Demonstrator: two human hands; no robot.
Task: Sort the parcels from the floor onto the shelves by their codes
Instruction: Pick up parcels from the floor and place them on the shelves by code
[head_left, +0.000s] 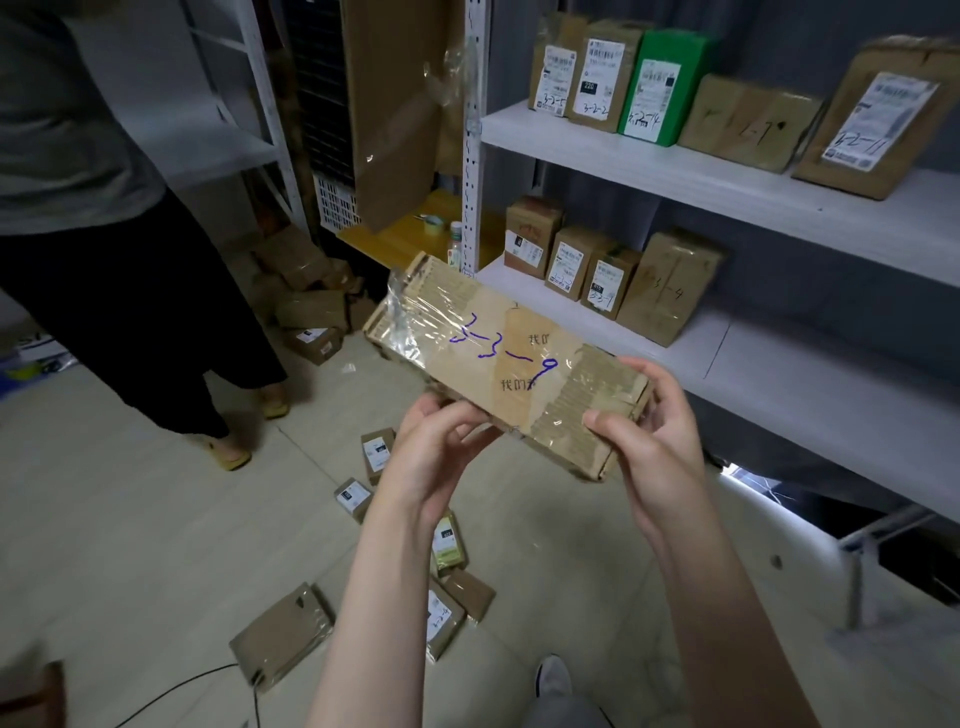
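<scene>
Both our hands gripped one taped parcel (506, 364): left hand (434, 457) under its near edge, right hand (649, 431) clamping its end; code perhaps 3-3-9.

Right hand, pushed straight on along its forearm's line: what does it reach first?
The right hand grips the long parcel, so that leads. Beyond it, the line runs up toward the lower shelf, probably its front edge near the tall brown box; depth is hard to judge.
</scene>
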